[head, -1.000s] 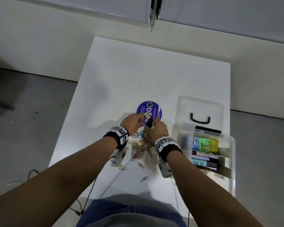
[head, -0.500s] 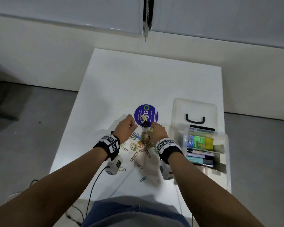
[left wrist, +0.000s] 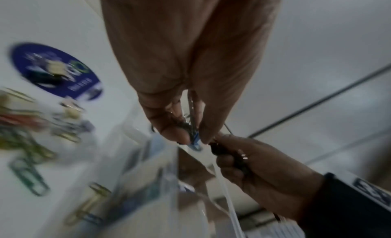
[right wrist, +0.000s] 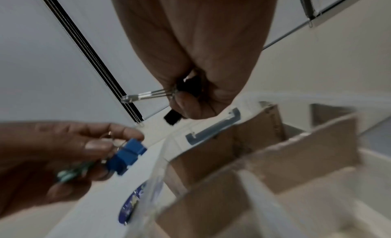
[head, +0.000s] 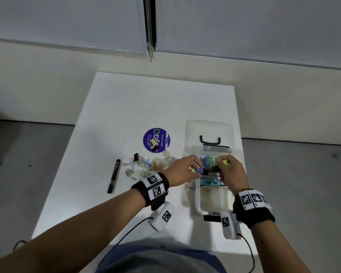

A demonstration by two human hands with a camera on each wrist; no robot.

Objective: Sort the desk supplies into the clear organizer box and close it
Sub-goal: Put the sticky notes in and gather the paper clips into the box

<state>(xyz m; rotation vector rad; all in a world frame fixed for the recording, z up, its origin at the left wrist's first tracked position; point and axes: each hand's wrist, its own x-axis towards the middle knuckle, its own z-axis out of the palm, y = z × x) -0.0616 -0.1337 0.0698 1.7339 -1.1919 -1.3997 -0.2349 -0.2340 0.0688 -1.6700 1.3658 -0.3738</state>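
Note:
The clear organizer box (head: pixel 191 196) stands open at the table's right, its lid (head: pixel 208 129) folded back. My left hand (head: pixel 197 170) hovers at the box's left rim and pinches a blue binder clip (right wrist: pixel 127 155), with a greenish clip tucked behind it. Over the box's far compartments, my right hand (head: pixel 222 161) grips a black binder clip (right wrist: pixel 188 87) whose wire handles stick out. Something yellow-green shows at that hand's knuckles. A heap of coloured paper clips (head: pixel 146 164) lies left of the box.
A black marker (head: pixel 114 175) lies left of the clip heap. A round purple sticker (head: pixel 156 140) behind the heap carries a few binder clips. Cardboard dividers (right wrist: pixel 317 149) split the box, which holds pens and green packets. Grey floor surrounds the white table (head: pixel 126 107).
Both hands left the paper clip heap and moved right to the box, each carrying binder clips. The head view tilted, so the black marker now shows.

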